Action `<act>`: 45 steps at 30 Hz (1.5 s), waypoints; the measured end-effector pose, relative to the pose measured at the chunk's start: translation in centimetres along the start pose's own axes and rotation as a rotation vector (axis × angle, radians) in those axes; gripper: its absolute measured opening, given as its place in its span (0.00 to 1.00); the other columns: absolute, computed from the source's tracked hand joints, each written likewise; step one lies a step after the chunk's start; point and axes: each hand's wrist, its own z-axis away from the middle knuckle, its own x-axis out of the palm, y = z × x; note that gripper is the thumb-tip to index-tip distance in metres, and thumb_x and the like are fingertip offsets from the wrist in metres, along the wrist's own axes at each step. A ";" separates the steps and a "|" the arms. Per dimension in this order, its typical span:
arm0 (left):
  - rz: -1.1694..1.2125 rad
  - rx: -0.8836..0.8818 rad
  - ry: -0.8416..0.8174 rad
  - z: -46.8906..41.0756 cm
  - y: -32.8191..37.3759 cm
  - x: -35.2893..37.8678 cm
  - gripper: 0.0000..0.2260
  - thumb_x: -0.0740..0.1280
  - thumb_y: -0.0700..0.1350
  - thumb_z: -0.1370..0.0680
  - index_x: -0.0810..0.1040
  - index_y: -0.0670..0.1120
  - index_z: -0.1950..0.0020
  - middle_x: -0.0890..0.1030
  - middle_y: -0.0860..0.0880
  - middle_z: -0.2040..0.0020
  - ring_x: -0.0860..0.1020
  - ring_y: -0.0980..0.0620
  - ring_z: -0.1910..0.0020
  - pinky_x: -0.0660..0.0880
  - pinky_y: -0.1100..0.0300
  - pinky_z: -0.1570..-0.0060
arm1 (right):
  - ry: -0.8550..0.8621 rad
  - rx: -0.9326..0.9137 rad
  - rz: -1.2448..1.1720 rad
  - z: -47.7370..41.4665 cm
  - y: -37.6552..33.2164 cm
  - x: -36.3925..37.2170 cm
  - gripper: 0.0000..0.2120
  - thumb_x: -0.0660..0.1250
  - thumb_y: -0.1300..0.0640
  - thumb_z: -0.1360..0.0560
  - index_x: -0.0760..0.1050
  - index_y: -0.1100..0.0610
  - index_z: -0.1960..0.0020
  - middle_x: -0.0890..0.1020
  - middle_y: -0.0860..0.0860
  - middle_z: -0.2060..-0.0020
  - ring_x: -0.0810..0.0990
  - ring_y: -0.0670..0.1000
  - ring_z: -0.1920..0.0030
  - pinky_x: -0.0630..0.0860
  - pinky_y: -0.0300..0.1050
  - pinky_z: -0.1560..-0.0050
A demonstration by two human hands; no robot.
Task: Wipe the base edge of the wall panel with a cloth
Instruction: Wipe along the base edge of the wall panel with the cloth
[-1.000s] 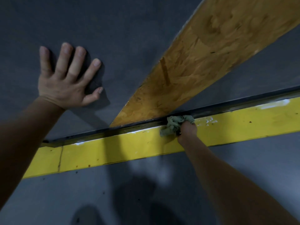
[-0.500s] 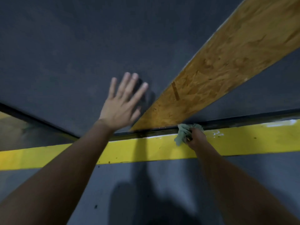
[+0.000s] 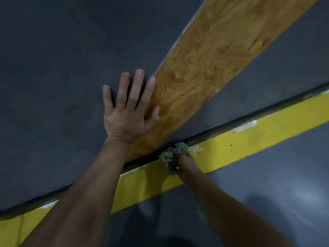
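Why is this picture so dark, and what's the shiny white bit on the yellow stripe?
Head view: the light is dim, so the grey wall panel looks murky. Head view: the white bit looks like light bouncing off the yellow stripe, right of the cloth. Head view: the left hand throws dark finger shadows on the panel, and everything looks slightly soft.

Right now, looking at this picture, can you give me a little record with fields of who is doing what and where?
Left hand: flat, fingers spread, resting on the grey wall panel and the edge of the wooden strip
Right hand: grips the green cloth, bunched
Cloth position: on the dark base edge, just below the wooden strip's lower end
Beside the edge: yellow stripe with pale smears, on the grey floor
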 end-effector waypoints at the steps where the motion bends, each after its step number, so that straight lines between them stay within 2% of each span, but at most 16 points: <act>1: 0.003 0.002 0.031 -0.1 0.0 0.2 0.37 0.65 0.61 0.21 0.58 0.49 0.16 0.64 0.45 0.21 0.46 0.46 0.15 0.43 0.41 0.19 | 0.016 0.007 -0.020 -0.1 0.4 0.5 0.13 0.59 0.58 0.16 0.69 0.51 0.32 0.79 0.58 0.42 0.80 0.60 0.44 0.80 0.63 0.48; 5: -0.012 -0.027 0.059 -0.3 0.1 -0.2 0.33 0.66 0.61 0.21 0.64 0.50 0.18 0.66 0.46 0.23 0.56 0.43 0.20 0.44 0.42 0.19 | 0.056 0.027 -0.080 0.5 0.6 2.0 0.16 0.60 0.52 0.16 0.68 0.50 0.30 0.79 0.56 0.39 0.80 0.59 0.43 0.79 0.60 0.47; 9: -0.035 -0.015 0.048 -0.5 0.0 -0.3 0.34 0.64 0.62 0.20 0.64 0.49 0.18 0.64 0.46 0.22 0.58 0.42 0.21 0.44 0.42 0.20 | 0.056 0.004 -0.070 -0.1 0.7 1.1 0.14 0.61 0.52 0.17 0.70 0.52 0.32 0.80 0.56 0.41 0.80 0.58 0.44 0.79 0.56 0.52; 13: -0.067 0.012 0.032 -0.7 -0.2 -0.8 0.34 0.66 0.63 0.21 0.68 0.46 0.20 0.72 0.42 0.24 0.66 0.37 0.26 0.49 0.38 0.23 | 0.019 0.003 -0.098 -1.0 1.4 0.0 0.13 0.60 0.55 0.16 0.70 0.53 0.32 0.80 0.57 0.41 0.81 0.58 0.47 0.78 0.53 0.56; 18: -0.132 0.040 -0.005 -1.0 0.0 -1.1 0.35 0.66 0.64 0.21 0.68 0.43 0.22 0.71 0.38 0.27 0.66 0.32 0.29 0.59 0.32 0.29 | -0.077 0.030 -0.170 -1.9 0.5 -1.2 0.17 0.60 0.54 0.16 0.68 0.54 0.27 0.78 0.59 0.37 0.81 0.58 0.49 0.79 0.52 0.60; 19: -0.142 0.043 -0.003 -1.0 0.1 -1.0 0.36 0.65 0.64 0.22 0.67 0.42 0.22 0.73 0.36 0.28 0.66 0.31 0.30 0.59 0.32 0.28 | -0.059 0.036 -0.201 -2.3 0.2 -1.7 0.19 0.61 0.54 0.16 0.67 0.55 0.27 0.78 0.60 0.36 0.82 0.57 0.51 0.79 0.50 0.61; 21: -0.180 0.029 0.012 -0.8 0.0 -1.0 0.36 0.64 0.64 0.22 0.66 0.42 0.22 0.75 0.33 0.30 0.66 0.28 0.31 0.50 0.36 0.21 | 0.011 0.023 -0.210 -3.3 -0.3 -2.5 0.20 0.62 0.56 0.17 0.66 0.58 0.26 0.78 0.60 0.37 0.82 0.53 0.56 0.79 0.47 0.62; 24: -0.220 0.026 0.021 -0.5 -0.2 -0.8 0.37 0.63 0.65 0.22 0.65 0.41 0.22 0.75 0.30 0.31 0.68 0.25 0.32 0.42 0.41 0.20 | 0.060 -0.016 -0.182 -4.5 -1.0 -3.1 0.19 0.59 0.58 0.18 0.68 0.61 0.28 0.78 0.55 0.44 0.80 0.49 0.58 0.78 0.44 0.61; 26: -0.215 0.024 -0.009 -0.4 0.0 -0.7 0.37 0.63 0.65 0.21 0.64 0.41 0.21 0.75 0.29 0.31 0.70 0.22 0.33 0.46 0.38 0.21 | 0.077 -0.019 -0.188 -5.0 -1.4 -3.4 0.16 0.58 0.58 0.18 0.70 0.59 0.31 0.77 0.54 0.45 0.80 0.49 0.58 0.78 0.44 0.60; 28: -0.200 0.015 -0.042 -0.2 0.0 -0.7 0.37 0.62 0.65 0.21 0.63 0.41 0.21 0.75 0.28 0.31 0.72 0.21 0.34 0.55 0.30 0.25 | 0.096 -0.001 -0.196 -4.8 -1.5 -3.6 0.16 0.59 0.59 0.18 0.69 0.57 0.32 0.77 0.54 0.44 0.79 0.50 0.58 0.78 0.43 0.61; 31: -0.179 -0.013 -0.051 0.0 -0.3 -0.6 0.37 0.61 0.66 0.21 0.62 0.42 0.20 0.74 0.28 0.30 0.72 0.21 0.34 0.52 0.33 0.23 | 0.075 0.033 -0.345 -4.4 -0.9 -3.7 0.19 0.60 0.60 0.18 0.68 0.57 0.27 0.79 0.57 0.42 0.81 0.53 0.58 0.78 0.40 0.70; 35: -0.134 -0.009 -0.072 -0.4 0.0 -0.8 0.36 0.61 0.65 0.20 0.63 0.41 0.22 0.75 0.27 0.32 0.73 0.19 0.36 0.65 0.21 0.38 | 0.071 0.076 -0.384 -3.5 0.0 -2.8 0.19 0.58 0.63 0.18 0.69 0.58 0.28 0.79 0.59 0.44 0.80 0.54 0.61 0.76 0.39 0.74; 38: -0.116 -0.022 -0.075 -0.4 -0.2 -0.8 0.35 0.60 0.65 0.19 0.63 0.41 0.22 0.75 0.27 0.32 0.74 0.19 0.36 0.67 0.19 0.40 | 0.054 0.053 -0.312 -3.1 -0.2 -1.8 0.19 0.57 0.62 0.18 0.69 0.61 0.28 0.79 0.60 0.40 0.80 0.52 0.61 0.77 0.39 0.71; 40: -0.111 -0.028 -0.078 -0.3 -0.2 -0.8 0.35 0.60 0.65 0.19 0.63 0.41 0.22 0.75 0.27 0.32 0.74 0.19 0.36 0.68 0.19 0.40 | 0.093 -0.009 -0.232 -3.8 -1.4 -2.5 0.19 0.54 0.61 0.17 0.67 0.64 0.27 0.77 0.62 0.35 0.80 0.49 0.61 0.77 0.39 0.70; 43: -0.111 -0.023 -0.073 -0.2 -0.1 -0.7 0.36 0.61 0.64 0.20 0.63 0.41 0.21 0.75 0.28 0.32 0.74 0.20 0.36 0.66 0.19 0.39 | 0.180 -0.034 -0.247 -5.1 -3.5 -5.0 0.19 0.54 0.59 0.16 0.67 0.62 0.27 0.76 0.60 0.34 0.81 0.50 0.56 0.77 0.41 0.67; 45: -0.134 -0.018 -0.055 -0.1 -0.2 -0.5 0.36 0.61 0.64 0.20 0.63 0.41 0.21 0.75 0.29 0.31 0.71 0.21 0.33 0.59 0.25 0.29 | 0.168 -0.003 -0.355 -4.8 -3.7 -5.7 0.19 0.55 0.59 0.15 0.66 0.60 0.26 0.77 0.61 0.36 0.80 0.54 0.57 0.78 0.43 0.68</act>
